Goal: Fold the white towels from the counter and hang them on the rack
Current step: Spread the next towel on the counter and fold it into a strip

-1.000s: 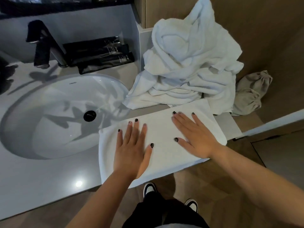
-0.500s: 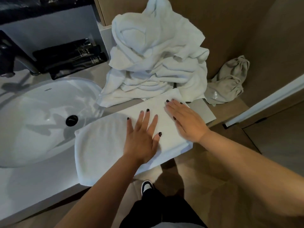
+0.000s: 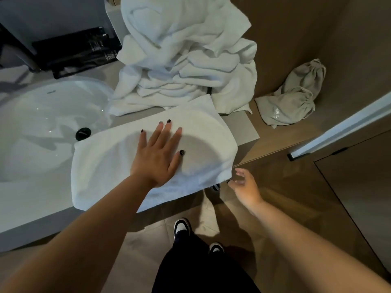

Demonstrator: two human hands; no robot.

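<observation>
- The folded towel [image 3: 196,144] lies on the counter [image 3: 246,132] edge, beside the sink [image 3: 42,127].
- Our left hand [image 3: 157,157] presses it flat, fingers spread.
- Our right hand [image 3: 245,185] has just lifted off, loosely open and empty by the towel's corner; we judge another fold comes next.
- The unfolded pile [image 3: 186,60] waits behind.

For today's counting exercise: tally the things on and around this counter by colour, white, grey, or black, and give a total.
White: 3, folded towel, heap of unfolded towels, sink basin
Grey: 1, drawstring bag
Black: 2, drain plug, pack of toiletries
Total: 6
</observation>
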